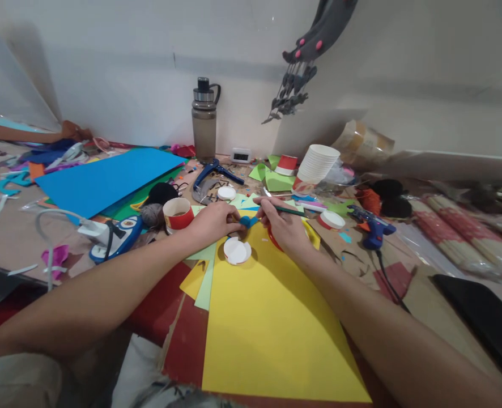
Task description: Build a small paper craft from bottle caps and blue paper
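My left hand (223, 220) is closed, its fingertips at a small blue paper piece (246, 221) that it pinches just above the yellow sheet (276, 334). Close by on the right, my right hand (279, 222) is closed around a slim dark pencil (291, 211), whose far end sticks out to the right. My right fingers reach toward the blue piece; whether they touch it I cannot tell. Round white paper pieces (237, 251) lie on the yellow sheet below my left hand. A red ring-shaped thing (273, 238) is partly hidden under my right hand.
A cut paper cup (178, 214) stands left of my hands, a blue glue gun (375, 231) right. Behind are a bottle (204, 127), blue pliers-like tool (217, 173) and stacked cups (318, 164). A large blue sheet (110, 178) and a black device (480, 323) flank the work.
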Demonstrator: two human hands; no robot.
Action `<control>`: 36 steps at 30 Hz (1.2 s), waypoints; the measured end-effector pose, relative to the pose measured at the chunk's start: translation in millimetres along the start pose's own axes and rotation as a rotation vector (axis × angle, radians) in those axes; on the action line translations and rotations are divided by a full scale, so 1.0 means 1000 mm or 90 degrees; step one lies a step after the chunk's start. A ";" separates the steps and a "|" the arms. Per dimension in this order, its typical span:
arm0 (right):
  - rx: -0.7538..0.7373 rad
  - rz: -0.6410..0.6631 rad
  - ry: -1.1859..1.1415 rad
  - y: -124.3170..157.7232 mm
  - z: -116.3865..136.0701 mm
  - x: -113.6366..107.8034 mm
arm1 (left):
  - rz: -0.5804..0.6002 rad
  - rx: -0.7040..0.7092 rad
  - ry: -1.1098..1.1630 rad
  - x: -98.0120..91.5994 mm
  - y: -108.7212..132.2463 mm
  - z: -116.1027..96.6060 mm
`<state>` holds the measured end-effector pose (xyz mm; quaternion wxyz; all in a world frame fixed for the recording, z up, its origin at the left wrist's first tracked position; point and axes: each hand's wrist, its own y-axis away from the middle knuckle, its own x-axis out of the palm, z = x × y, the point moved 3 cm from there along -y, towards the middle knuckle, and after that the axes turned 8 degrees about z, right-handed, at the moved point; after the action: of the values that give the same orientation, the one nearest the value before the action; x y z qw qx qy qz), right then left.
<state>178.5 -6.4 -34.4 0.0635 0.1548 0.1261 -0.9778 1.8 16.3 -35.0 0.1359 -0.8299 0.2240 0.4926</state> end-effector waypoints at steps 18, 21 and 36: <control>0.035 0.017 0.083 -0.002 -0.019 0.009 | 0.042 -0.024 0.175 -0.005 0.000 0.005; 0.033 0.009 0.104 -0.003 -0.020 0.008 | 0.049 -0.028 0.247 -0.004 -0.002 0.008; -0.006 -0.040 0.168 -0.002 -0.011 0.004 | -0.050 -0.035 0.476 -0.016 0.003 -0.003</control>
<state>177.6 -1.5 -45.4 0.0168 0.2779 0.1428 -0.9498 -4.0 15.6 -19.1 0.0412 -0.9637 0.2127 0.1561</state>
